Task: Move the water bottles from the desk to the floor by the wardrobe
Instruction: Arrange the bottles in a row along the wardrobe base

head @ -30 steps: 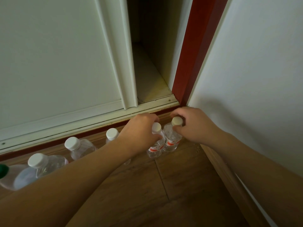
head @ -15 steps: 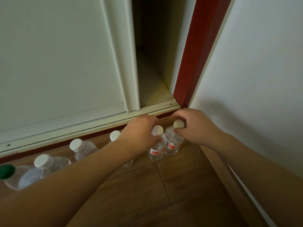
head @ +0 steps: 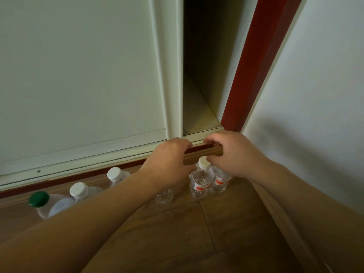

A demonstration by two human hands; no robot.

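Two small clear water bottles with red labels stand side by side on the wooden floor [head: 177, 239] in the corner by the wardrobe [head: 78, 75]. The left bottle [head: 199, 183] shows its white cap. The right bottle [head: 221, 180] has its top hidden under my right hand [head: 234, 156]. That hand hovers with curled, parted fingers, its thumb next to the white cap. My left hand [head: 169, 164] is raised over the bottles with fingers spread, holding nothing. A third small bottle [head: 163, 197] shows below my left wrist.
More bottles line the wardrobe's rail to the left: two with white caps [head: 114, 173] [head: 79, 189] and one with a green cap [head: 38, 199]. The sliding door leaves a dark gap [head: 201, 75]. A red-brown frame [head: 256, 66], white wall [head: 315, 95] and skirting board [head: 285, 223] close the right side.
Both hands have let go of the two bottle tops and lifted slightly with fingers spreading. The two bottles stay standing in the corner. The view has tilted upward.
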